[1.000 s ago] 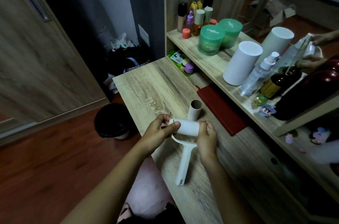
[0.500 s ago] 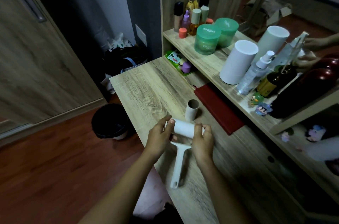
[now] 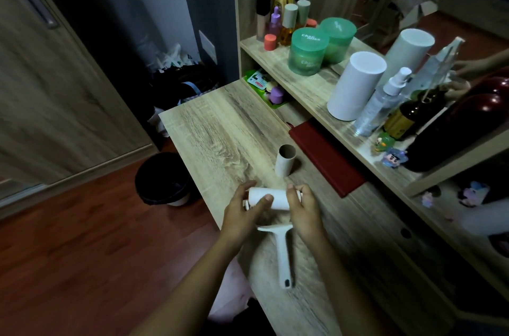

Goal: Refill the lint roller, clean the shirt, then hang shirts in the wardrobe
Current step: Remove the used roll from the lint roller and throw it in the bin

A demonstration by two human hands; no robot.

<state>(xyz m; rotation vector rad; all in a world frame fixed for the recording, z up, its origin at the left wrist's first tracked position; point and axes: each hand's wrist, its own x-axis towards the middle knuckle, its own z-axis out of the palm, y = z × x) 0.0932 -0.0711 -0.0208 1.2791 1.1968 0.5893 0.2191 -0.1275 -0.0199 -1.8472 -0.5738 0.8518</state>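
Near the desk [image 3: 220, 126] edge, fingers of left hand [image 3: 242, 218] and right hand [image 3: 305, 214] grasp the lint roller [image 3: 282, 253] roll [image 3: 276, 198]; cardboard tube [image 3: 285, 160] apart.

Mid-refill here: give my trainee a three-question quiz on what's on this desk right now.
1. True or false: the empty cardboard core lies flat on the desk.
2. What lies on the desk just right of that core? A) a red notebook B) a blue mug C) scissors.
3. Fill in: the left hand and right hand both hold the white ____ on the lint roller.
Key: 1 false, it stands upright. 2 A. 3 roll.
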